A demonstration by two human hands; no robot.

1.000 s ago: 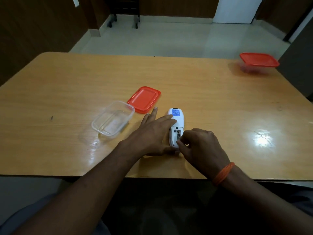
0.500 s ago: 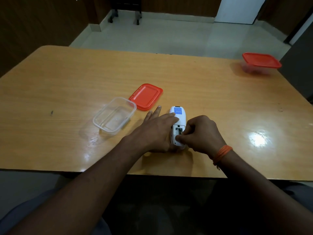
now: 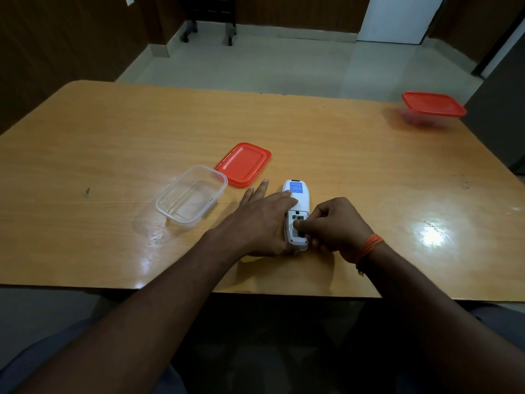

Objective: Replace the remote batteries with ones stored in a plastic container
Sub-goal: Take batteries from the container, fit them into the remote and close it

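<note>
Hands (image 3: 264,220) flanking face-down remote (image 3: 297,211)

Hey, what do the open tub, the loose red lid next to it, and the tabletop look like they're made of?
Open tub: likely clear, glossy plastic; the table's grain shows through its walls.
Loose red lid: seemingly opaque red plastic with a smooth, slightly shiny finish and a moulded raised rim.
Tabletop: wood or wood-look laminate, hard to tell which; printed-looking grain under a glossy coat that mirrors bright light patches.
</note>
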